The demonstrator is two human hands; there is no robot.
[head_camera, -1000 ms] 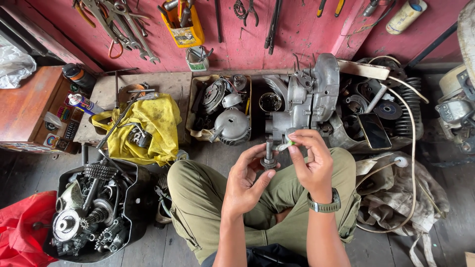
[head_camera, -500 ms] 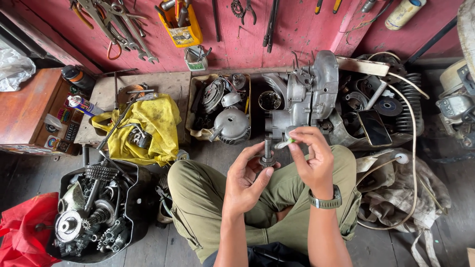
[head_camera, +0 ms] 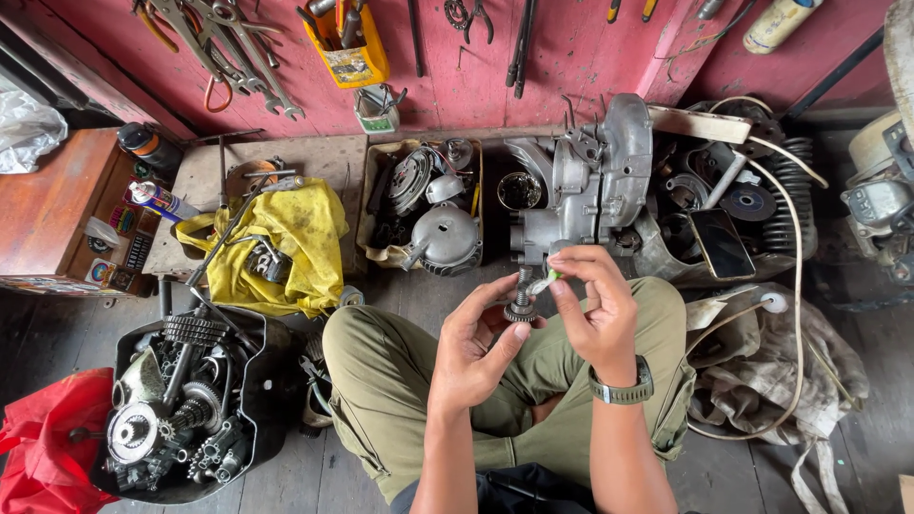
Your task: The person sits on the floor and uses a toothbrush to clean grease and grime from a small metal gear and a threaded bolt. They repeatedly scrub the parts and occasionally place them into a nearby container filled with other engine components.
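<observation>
- A red bag (head_camera: 43,447) lay at the far left, on the floor.
- A black tub (head_camera: 257,381) beside it held gears and shafts.
- A yellow cloth (head_camera: 295,238) lay behind the tub, with dark parts resting on it.
- A cardboard box (head_camera: 381,252) of covers and parts stood behind your left knee.
- Your left hand (head_camera: 473,352) was closed on the geared shaft (head_camera: 520,303), fingertips at its toothed lower end; you held the shaft upright above your lap.
- Your right hand (head_camera: 595,319) was pinched shut on a small green-tipped piece (head_camera: 543,282) set against the shaft's upper part; what it was could not be told.
- A grey engine case (head_camera: 590,181) stood just behind both hands.
- A phone (head_camera: 721,243) lay to its right, among parts.
- A white cable (head_camera: 795,286) ran over rags at the far right.
</observation>
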